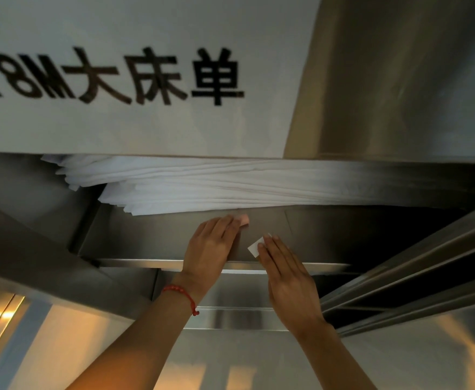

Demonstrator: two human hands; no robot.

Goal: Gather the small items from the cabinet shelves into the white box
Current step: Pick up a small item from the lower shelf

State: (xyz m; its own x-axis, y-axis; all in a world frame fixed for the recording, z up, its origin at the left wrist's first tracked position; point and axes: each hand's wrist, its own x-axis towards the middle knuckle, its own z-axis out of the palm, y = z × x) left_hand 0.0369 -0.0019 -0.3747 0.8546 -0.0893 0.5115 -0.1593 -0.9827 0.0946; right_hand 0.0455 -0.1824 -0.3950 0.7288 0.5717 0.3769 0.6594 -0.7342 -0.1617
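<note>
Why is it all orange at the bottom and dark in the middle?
Head view: warm lamp glow reflects off the shiny metal cabinet at the bottom; the shelf recess above the hands is in shadow, darkest at right; the big sign letters look soft and blurred; the wide lens bends straight edges.

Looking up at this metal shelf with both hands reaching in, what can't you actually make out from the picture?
Head view only:
- White box: out of frame.
- Left hand fingertips and most of the small pink item: hidden by the hand.
- Small white item: part hidden under the right hand; too small to identify.
- Folded white sheets: top hidden by the paper label.
- Label text: left end cut off.
</note>
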